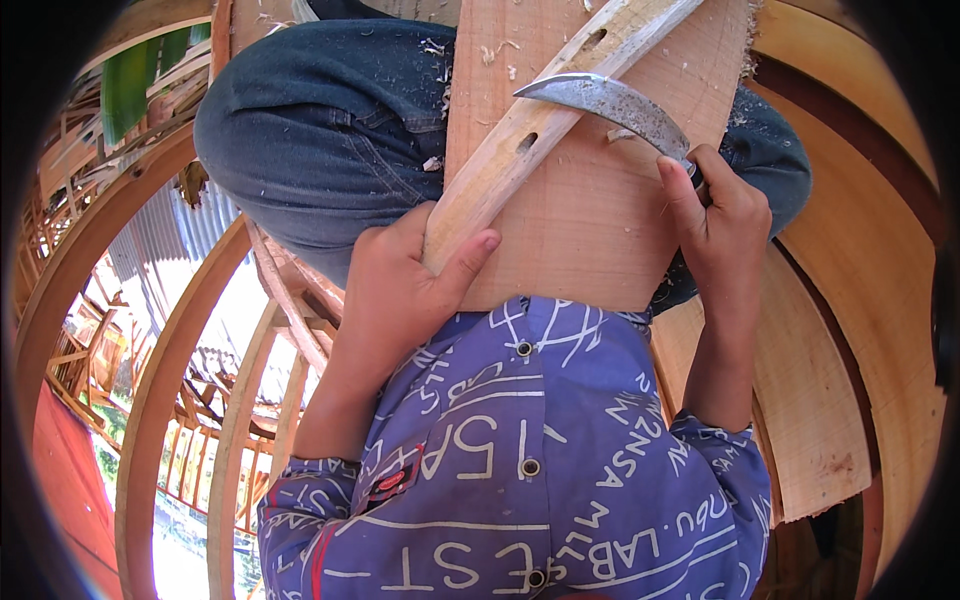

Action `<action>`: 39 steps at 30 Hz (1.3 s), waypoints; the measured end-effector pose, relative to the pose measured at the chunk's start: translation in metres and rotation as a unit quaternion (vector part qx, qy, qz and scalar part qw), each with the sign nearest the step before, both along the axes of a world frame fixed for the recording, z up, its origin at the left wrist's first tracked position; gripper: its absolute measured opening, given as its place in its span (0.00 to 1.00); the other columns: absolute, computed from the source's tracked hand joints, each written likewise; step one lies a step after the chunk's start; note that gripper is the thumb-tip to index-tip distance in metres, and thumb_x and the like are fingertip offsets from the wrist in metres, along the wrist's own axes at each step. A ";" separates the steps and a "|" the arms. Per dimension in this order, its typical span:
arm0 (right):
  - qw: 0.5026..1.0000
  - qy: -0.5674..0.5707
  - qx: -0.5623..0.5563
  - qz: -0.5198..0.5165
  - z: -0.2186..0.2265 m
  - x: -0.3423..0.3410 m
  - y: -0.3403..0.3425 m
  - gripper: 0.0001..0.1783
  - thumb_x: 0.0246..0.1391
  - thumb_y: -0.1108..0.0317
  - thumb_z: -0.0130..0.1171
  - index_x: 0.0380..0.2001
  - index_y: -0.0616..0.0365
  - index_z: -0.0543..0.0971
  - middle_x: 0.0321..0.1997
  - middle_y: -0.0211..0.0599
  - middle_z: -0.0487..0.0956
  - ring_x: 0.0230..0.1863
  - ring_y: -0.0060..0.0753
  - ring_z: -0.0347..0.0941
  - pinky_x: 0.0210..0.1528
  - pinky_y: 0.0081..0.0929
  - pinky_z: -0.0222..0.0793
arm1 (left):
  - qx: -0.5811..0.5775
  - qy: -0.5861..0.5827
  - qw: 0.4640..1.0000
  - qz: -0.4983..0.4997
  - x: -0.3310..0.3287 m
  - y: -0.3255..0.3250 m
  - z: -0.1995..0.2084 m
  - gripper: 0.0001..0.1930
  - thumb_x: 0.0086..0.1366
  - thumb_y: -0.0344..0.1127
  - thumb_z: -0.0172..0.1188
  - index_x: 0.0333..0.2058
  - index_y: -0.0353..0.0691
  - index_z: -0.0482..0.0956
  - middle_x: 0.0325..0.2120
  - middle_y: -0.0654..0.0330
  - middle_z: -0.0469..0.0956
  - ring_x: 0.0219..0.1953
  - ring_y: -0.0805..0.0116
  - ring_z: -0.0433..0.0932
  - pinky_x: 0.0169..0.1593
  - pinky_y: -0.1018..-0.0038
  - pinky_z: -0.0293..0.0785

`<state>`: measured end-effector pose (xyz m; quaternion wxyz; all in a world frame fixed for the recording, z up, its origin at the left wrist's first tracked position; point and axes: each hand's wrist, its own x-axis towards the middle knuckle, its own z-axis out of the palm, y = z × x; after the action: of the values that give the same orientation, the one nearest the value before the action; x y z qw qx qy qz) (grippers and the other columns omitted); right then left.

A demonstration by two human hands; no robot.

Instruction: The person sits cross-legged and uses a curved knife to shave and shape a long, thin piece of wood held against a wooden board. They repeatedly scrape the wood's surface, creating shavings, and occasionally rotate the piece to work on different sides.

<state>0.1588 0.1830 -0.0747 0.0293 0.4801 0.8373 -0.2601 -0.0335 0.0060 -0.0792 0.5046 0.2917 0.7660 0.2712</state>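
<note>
My left hand point(408, 282) is wrapped round the near end of a pale wooden stick point(487, 184) with two dark oval holes along it. The stick slants away up to the right, lying over a wide wooden board point(590, 215). In my right hand point(722, 210) is the dark handle of a sickle point(630, 105). Its curved grey blade reaches leftward, with the tip over the stick between the two holes. Most of the handle is hidden by my fingers.
My legs in dark jeans point(325, 140) are folded on both sides of the board. Wood shavings point(488, 54) are scattered on it. Curved wooden ribs point(165, 380) rise at the left, and wide planks point(815, 400) stand at the right. Corrugated metal point(165, 240) shows beyond the ribs.
</note>
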 end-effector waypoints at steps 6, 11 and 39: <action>1.000 -0.013 0.013 0.010 0.004 0.010 0.007 0.19 0.52 0.51 0.61 0.22 0.57 0.74 0.13 0.40 0.70 0.15 0.42 0.68 0.19 0.31 0.61 | 0.002 -0.001 1.000 -0.004 0.008 0.005 0.004 0.19 0.59 0.44 0.63 0.34 0.28 0.78 0.18 0.54 0.78 0.22 0.73 0.77 0.28 0.75 0.70; 0.995 0.016 0.063 -0.070 -0.011 0.025 0.032 0.21 0.56 0.52 0.58 0.23 0.60 0.74 0.13 0.38 0.65 0.14 0.30 0.62 0.20 0.26 0.57 | -0.008 -0.001 1.000 -0.017 0.004 0.003 0.003 0.19 0.59 0.43 0.63 0.33 0.28 0.78 0.17 0.53 0.77 0.21 0.72 0.76 0.27 0.75 0.70; 1.000 -0.005 -0.012 -0.028 -0.006 0.004 0.012 0.20 0.49 0.50 0.63 0.24 0.58 0.78 0.12 0.40 0.68 0.14 0.39 0.66 0.18 0.29 0.59 | -0.041 -0.041 0.998 0.006 0.001 0.009 0.006 0.20 0.59 0.46 0.63 0.36 0.31 0.79 0.22 0.45 0.79 0.27 0.55 0.82 0.33 0.69 0.74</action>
<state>0.1628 0.1948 -0.0810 0.0322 0.5043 0.8202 -0.2682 -0.0324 0.0148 -0.0732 0.5456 0.2548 0.7569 0.2539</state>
